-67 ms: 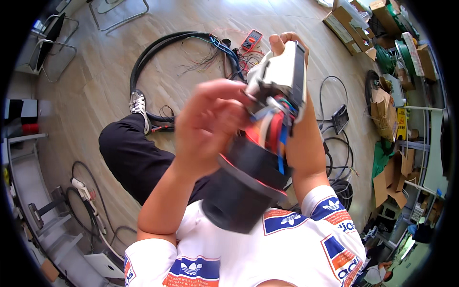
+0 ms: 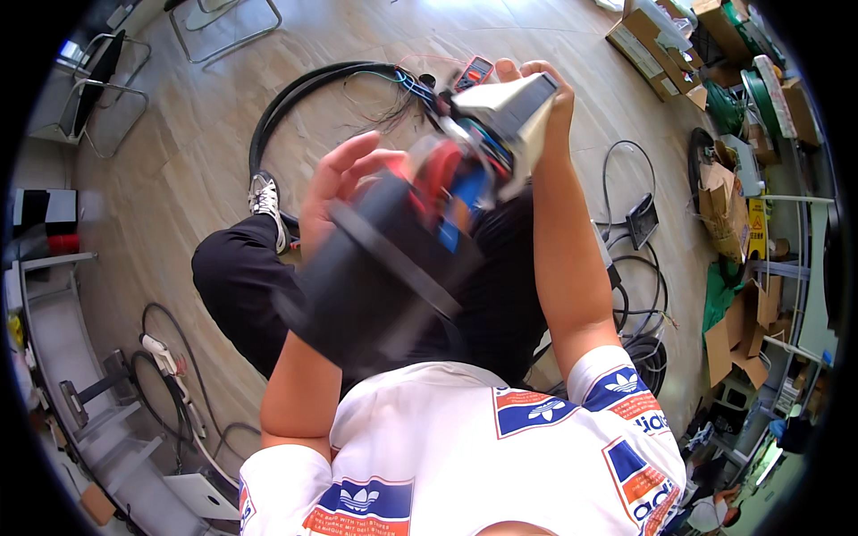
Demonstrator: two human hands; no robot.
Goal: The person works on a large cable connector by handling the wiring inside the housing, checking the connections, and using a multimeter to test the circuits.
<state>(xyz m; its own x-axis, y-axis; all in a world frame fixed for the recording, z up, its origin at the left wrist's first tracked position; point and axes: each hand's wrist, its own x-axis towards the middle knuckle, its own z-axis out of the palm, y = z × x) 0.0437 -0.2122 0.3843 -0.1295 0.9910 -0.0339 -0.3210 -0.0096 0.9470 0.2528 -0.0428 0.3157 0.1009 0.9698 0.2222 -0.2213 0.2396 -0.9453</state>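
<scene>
My right hand [image 2: 547, 82] grips the pale housing [image 2: 505, 103] of what looks like a charging connector, its fingers wrapped round the far end. Thick red, blue and other coloured wires [image 2: 460, 201] run from that housing to a wide black cylindrical head [image 2: 375, 268], which is blurred by motion and tilts toward the lower left. My left hand [image 2: 332, 183] is beside and partly behind the black head. Its visible fingers are loosely bent and apart; the palm is hidden, so contact with the head is unclear.
A thick black cable [image 2: 281, 112] loops across the floor by my shoe [image 2: 265, 198]. A red multimeter [image 2: 474, 73] lies beyond the connector. Coiled cables [image 2: 639, 326] lie at right, before cardboard boxes [image 2: 737, 335]. A white cabled handle [image 2: 161, 355] lies left, near grey shelving [image 2: 80, 339].
The connector's black head has swung left and slightly up, while the pale housing has tilted. My left hand has come off the wires and moved left, its fingers spreading.
</scene>
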